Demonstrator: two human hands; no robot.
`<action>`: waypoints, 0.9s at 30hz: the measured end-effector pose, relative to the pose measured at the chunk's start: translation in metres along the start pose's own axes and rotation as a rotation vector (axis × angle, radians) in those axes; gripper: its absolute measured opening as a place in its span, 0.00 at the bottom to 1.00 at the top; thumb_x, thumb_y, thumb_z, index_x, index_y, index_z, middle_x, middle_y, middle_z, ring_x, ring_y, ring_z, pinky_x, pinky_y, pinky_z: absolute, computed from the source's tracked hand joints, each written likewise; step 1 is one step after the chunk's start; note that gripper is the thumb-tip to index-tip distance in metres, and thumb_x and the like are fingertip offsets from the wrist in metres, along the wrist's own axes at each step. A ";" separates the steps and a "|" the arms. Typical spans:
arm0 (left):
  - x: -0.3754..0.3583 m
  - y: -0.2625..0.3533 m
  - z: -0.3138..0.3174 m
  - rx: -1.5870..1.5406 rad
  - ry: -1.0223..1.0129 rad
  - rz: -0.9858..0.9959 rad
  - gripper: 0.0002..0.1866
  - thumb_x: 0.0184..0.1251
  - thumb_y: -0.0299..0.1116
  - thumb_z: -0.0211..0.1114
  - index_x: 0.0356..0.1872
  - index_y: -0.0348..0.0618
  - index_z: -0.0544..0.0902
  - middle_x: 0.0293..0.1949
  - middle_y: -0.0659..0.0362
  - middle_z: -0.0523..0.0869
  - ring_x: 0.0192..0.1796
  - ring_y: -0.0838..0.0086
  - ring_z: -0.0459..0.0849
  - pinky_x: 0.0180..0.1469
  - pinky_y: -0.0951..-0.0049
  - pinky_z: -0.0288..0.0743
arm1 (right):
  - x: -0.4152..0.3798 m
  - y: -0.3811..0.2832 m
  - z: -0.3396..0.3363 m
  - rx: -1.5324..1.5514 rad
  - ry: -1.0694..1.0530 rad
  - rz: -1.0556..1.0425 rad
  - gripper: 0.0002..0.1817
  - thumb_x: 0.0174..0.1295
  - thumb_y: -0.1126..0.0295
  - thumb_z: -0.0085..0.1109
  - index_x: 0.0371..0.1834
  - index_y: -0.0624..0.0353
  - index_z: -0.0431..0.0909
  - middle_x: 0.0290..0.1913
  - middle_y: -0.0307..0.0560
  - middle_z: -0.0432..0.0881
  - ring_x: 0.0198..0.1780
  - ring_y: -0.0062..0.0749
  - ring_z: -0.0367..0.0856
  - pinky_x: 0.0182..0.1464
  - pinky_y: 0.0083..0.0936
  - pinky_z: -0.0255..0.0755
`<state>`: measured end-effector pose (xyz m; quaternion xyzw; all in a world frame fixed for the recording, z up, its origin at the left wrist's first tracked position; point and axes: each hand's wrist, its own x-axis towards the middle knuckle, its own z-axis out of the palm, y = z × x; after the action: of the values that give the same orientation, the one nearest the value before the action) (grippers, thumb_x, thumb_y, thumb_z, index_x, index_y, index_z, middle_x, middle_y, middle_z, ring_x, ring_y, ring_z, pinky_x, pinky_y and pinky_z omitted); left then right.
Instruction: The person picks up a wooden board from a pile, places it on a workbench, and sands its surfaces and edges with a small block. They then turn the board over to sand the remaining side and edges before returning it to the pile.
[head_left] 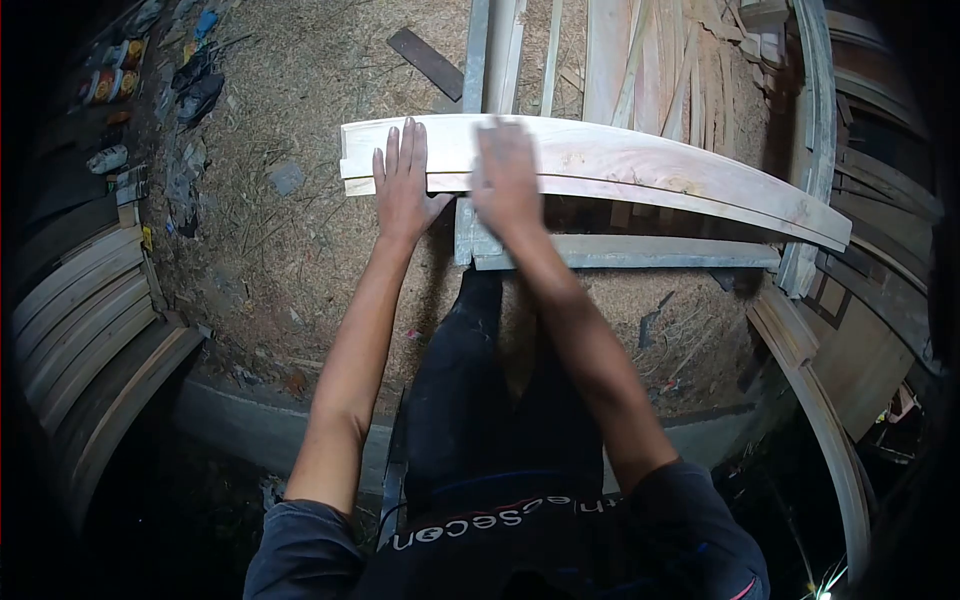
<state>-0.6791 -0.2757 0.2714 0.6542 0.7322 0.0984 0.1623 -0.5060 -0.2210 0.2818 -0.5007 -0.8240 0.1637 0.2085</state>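
A long pale wooden board [610, 155] lies across grey supports in front of me, bowed in this wide view. A dark groove line runs along its near side, and its left end is stepped. My left hand [403, 185] rests flat near that end, fingers stretched over the face and thumb out to the side. Close to its right, my right hand [508, 180] lies on the board with fingers extended, their tips blurred by motion. Anything under the right palm is hidden.
A grey beam [630, 252] runs just on my side of the board. Beyond it lie several planks [610, 60]. Curved-looking timber [85, 290] is stacked at left. A dark wood strip [427, 63] lies on the shavings-covered ground [290, 110]. A grey post [818, 110] stands at right.
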 end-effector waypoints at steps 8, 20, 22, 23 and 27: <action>0.001 -0.004 -0.004 0.020 0.008 -0.044 0.69 0.40 0.47 0.87 0.85 0.44 0.52 0.85 0.53 0.55 0.87 0.54 0.49 0.84 0.40 0.43 | -0.013 0.081 -0.047 -0.203 0.273 0.376 0.33 0.69 0.71 0.54 0.79 0.64 0.64 0.77 0.70 0.65 0.80 0.66 0.59 0.82 0.56 0.48; -0.002 -0.002 0.002 0.050 0.061 -0.085 0.71 0.42 0.56 0.84 0.85 0.40 0.50 0.85 0.49 0.53 0.87 0.54 0.50 0.84 0.42 0.40 | 0.004 0.064 -0.005 0.147 0.132 -0.016 0.31 0.62 0.71 0.57 0.71 0.67 0.72 0.75 0.68 0.68 0.78 0.69 0.61 0.83 0.56 0.50; 0.004 -0.004 0.004 0.061 0.074 -0.089 0.72 0.41 0.55 0.85 0.85 0.39 0.50 0.85 0.49 0.54 0.87 0.54 0.50 0.84 0.42 0.40 | 0.008 0.078 -0.043 -0.046 0.198 0.194 0.29 0.65 0.74 0.54 0.72 0.67 0.70 0.73 0.69 0.69 0.76 0.68 0.62 0.81 0.57 0.52; -0.003 -0.003 0.005 0.058 0.060 -0.087 0.72 0.40 0.55 0.85 0.85 0.39 0.50 0.85 0.49 0.54 0.87 0.53 0.50 0.84 0.42 0.40 | 0.004 0.069 -0.041 -0.039 0.181 0.199 0.29 0.65 0.74 0.54 0.72 0.67 0.70 0.73 0.69 0.69 0.76 0.68 0.62 0.81 0.57 0.52; -0.002 -0.006 0.005 0.066 0.041 -0.086 0.69 0.45 0.59 0.82 0.84 0.40 0.52 0.85 0.50 0.55 0.87 0.54 0.50 0.84 0.43 0.40 | 0.013 0.013 0.003 0.000 0.164 0.151 0.33 0.65 0.72 0.55 0.76 0.67 0.66 0.76 0.69 0.66 0.79 0.69 0.58 0.82 0.60 0.47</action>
<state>-0.6829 -0.2790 0.2651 0.6248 0.7658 0.0806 0.1295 -0.5032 -0.2040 0.2759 -0.5730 -0.7642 0.1372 0.2624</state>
